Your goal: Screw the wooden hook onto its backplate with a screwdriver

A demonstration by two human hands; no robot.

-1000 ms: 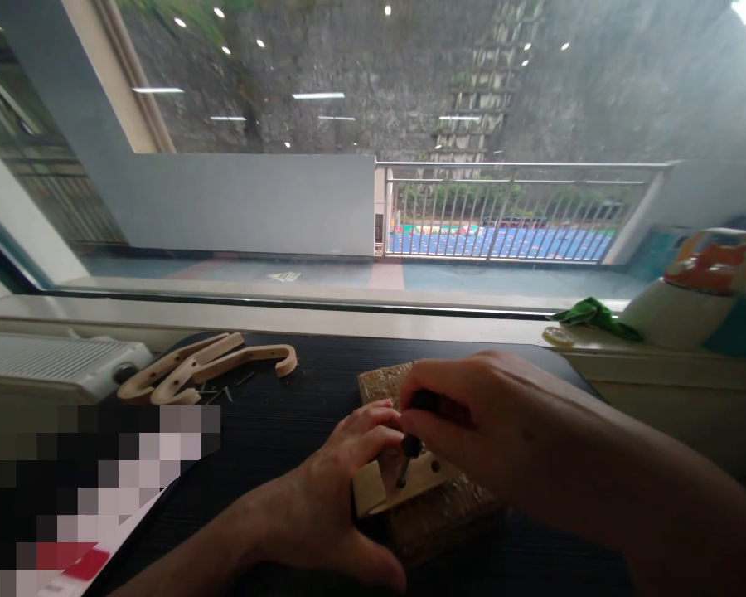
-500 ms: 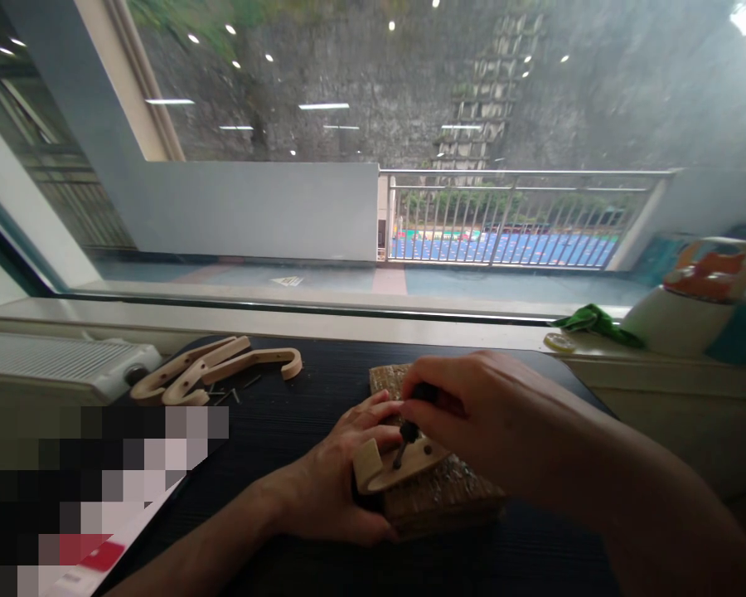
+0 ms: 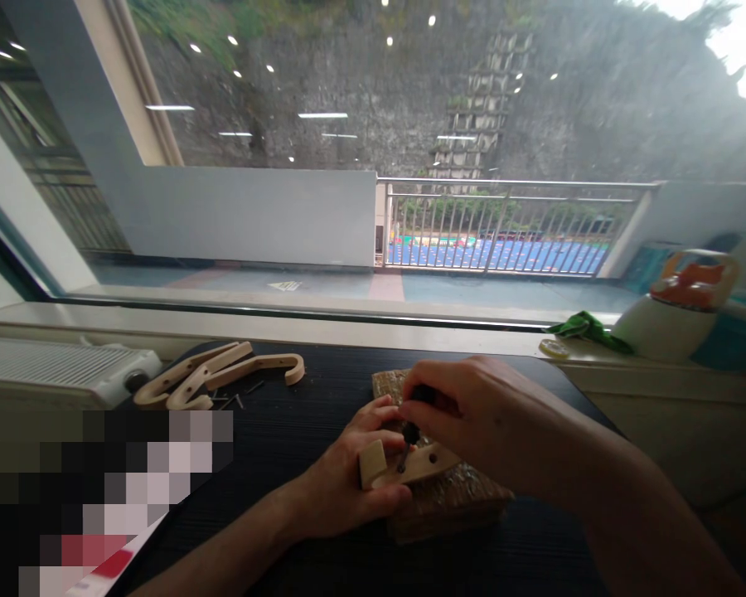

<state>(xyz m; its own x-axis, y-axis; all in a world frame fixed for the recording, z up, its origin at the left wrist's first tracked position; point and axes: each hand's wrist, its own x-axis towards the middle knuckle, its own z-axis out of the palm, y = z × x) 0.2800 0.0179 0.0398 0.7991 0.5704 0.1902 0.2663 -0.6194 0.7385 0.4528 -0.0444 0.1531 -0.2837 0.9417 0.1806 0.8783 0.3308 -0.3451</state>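
Observation:
A pale wooden hook (image 3: 418,464) lies on a brown, ridged block (image 3: 448,510) with a shiny surface, perhaps wrapped. My left hand (image 3: 341,464) grips the hook near its curved end, thumb on the near side and fingers stretched over the far side onto the block. In my right hand (image 3: 472,406), closed above the hook, is a screwdriver (image 3: 412,431) with a dark handle. Its tip meets a hole in the hook, where a screw may sit; that is too small to tell. The palm hides part of the handle and the hook's far end.
Several more wooden hooks (image 3: 224,373) lie at the left of the dark table (image 3: 311,414), with loose screws (image 3: 239,400) beside them. A radiator (image 3: 55,369) stands at left. On the windowsill are a green cloth (image 3: 588,330), a tape roll (image 3: 553,348) and a white bottle (image 3: 665,319).
My left thumb has moved up from the block's near side onto the hook. My right hand stays closed on the screwdriver, its tip still at the hole. The view has shifted slightly.

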